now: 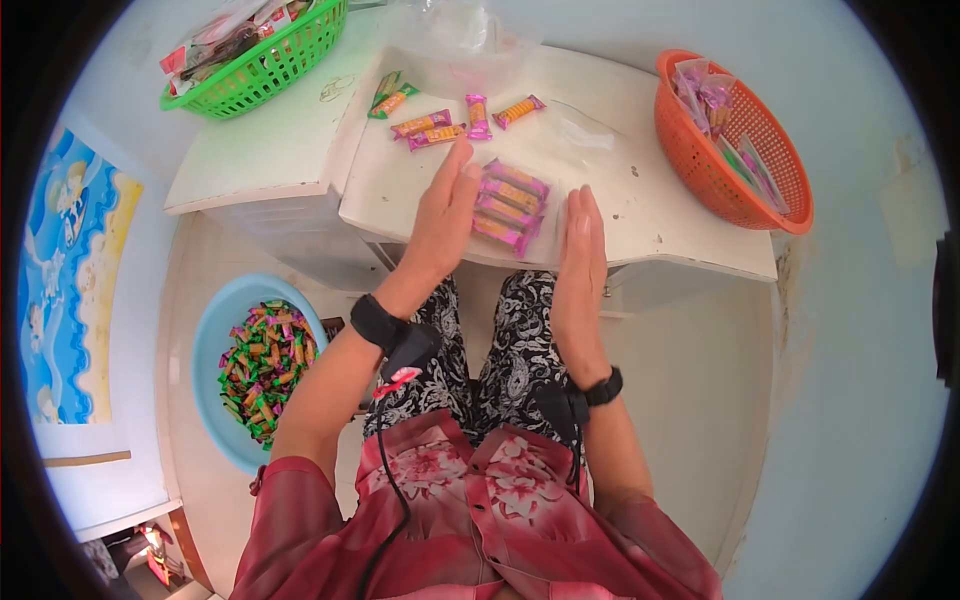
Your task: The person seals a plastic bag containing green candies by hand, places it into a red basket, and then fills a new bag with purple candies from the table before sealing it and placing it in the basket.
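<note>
A clear plastic bag of purple-wrapped candy bars (511, 208) lies on the white table, the bars stacked side by side in it. My left hand (446, 218) stands on edge along the bag's left side, fingers stretched out and pressed flat. On the other side my right hand (579, 265) is held the same way, its palm facing the bag from the right. Neither hand grips anything. Just beyond my left fingertips lie loose purple-wrapped bars (438, 136), with more purple ones (478, 117) and green ones (393, 101) farther back.
An orange basket (735, 150) with filled bags stands at the table's right. A green basket (262, 68) of packets sits at the back left. Clear bags (450, 45) lie at the back. On the floor at left is a blue tub (212, 370) full of wrapped bars.
</note>
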Available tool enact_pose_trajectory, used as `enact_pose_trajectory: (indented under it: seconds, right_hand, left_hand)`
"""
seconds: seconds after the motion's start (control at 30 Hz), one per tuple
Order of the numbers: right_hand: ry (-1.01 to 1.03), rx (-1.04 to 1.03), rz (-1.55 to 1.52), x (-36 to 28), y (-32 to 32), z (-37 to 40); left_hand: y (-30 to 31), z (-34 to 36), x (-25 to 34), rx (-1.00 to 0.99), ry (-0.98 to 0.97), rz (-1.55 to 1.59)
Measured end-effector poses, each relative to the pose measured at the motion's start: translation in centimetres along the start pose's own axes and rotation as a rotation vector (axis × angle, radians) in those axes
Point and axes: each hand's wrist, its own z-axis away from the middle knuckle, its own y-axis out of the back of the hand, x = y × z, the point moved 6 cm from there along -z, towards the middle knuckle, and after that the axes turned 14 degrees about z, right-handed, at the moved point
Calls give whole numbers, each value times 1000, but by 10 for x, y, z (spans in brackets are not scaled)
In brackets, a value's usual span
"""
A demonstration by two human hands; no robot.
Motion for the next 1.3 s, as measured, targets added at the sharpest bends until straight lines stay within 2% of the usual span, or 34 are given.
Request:
enact_pose_trajectory:
  seconds: [0.1, 0.2, 0.3, 0.37, 0.43, 0.57, 0.7, 0.8, 0.9, 1.0, 1.07, 1.17, 1.3]
  right_hand:
    - [61, -5, 95, 5, -6, -25]
    - [63, 4, 124, 14, -7, -45]
    - [-12, -17, 18, 29, -5, -57]
    - [-41, -48, -16, 32, -10, -64]
    - [-25, -84, 50, 28, -24, -64]
    - [-68, -132, -129, 25, -51, -58]
    - [-31, -122, -160, 31, -49, -57]
    - [-16, -64, -87, 24, -32, -56]
    - [38, -7, 198, 11, -10, -46]
    - [105, 21, 569, 5, 1, -46]
    - [177, 33, 819, -4, 1, -41]
    - [121, -25, 895, 11, 0, -46]
    - [195, 60, 724, 27, 5, -47]
  left_hand:
    - [-13, 16, 7, -6, 32, 24]
    - [-1, 10, 4, 8, 30, -31]
    - [17, -7, -11, 131, 54, 354]
    - [15, -9, -25, 109, 34, 385]
    - [11, -10, -27, 115, 34, 410]
    - [13, -7, -26, 151, 51, 372]
    - [12, -6, -21, 130, 57, 267]
    - [13, -7, -18, 170, 31, 344]
    - [17, -1, 15, 87, -101, -118]
    - [2, 5, 30, -36, -386, -463]
    - [-13, 9, 33, -90, -426, -694]
    - [-39, 15, 33, -182, -491, -944]
    - [-64, 18, 26, -236, -526, -1142]
